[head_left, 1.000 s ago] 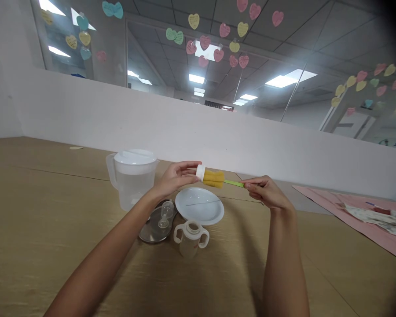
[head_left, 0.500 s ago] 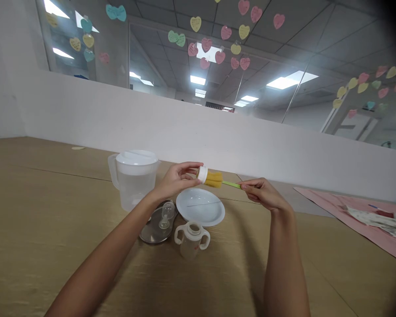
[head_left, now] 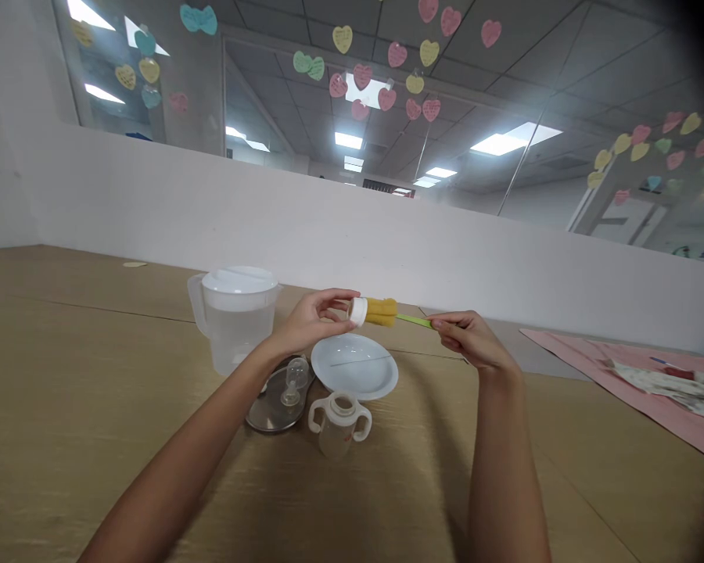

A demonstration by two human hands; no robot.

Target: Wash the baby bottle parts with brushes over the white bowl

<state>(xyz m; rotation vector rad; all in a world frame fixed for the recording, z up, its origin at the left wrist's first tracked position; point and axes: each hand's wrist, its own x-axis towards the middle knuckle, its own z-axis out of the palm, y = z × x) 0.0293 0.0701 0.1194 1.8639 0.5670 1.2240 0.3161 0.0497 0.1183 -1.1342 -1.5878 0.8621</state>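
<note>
Held over the table (head_left: 170, 477), a white ring (head_left: 358, 312) and a yellow sponge brush (head_left: 381, 312) meet end to end between my hands. My left hand (head_left: 315, 320) grasps the ring at its edge, thumb below and fingertips above; my right hand (head_left: 472, 338) pinches the brush's thin green handle (head_left: 414, 320), fingers closed on it. How deep the sponge sits inside the ring I cannot tell from this side.

Likely faults, in my judgement: (a) the ring, held only by its edge, could twist or pop out of my left fingertips if the sponge binds and I push or turn too hard; (b) the handle, slender and perhaps damp, could roll in my right pinch, so that the sponge stalls while my fingers turn; (c) a sharp pull could free the sponge abruptly and flick any water it carries.

Beneath lie the places where a dropped part would land. The white bowl (head_left: 387, 385) is nearest below; in front of it the two-handled bottle (head_left: 336, 434) stands upright and uncapped, open to drips and easily knocked by a falling ring. To its left, the metal tray (head_left: 264, 421) bears a clear teat (head_left: 291, 394) and a clear dome (head_left: 297, 371), light pieces which my left forearm could brush if lowered carelessly. The lidded jug (head_left: 240, 317) stands farther left, near the same arm and apparently part full, hence a spill risk if bumped
</note>
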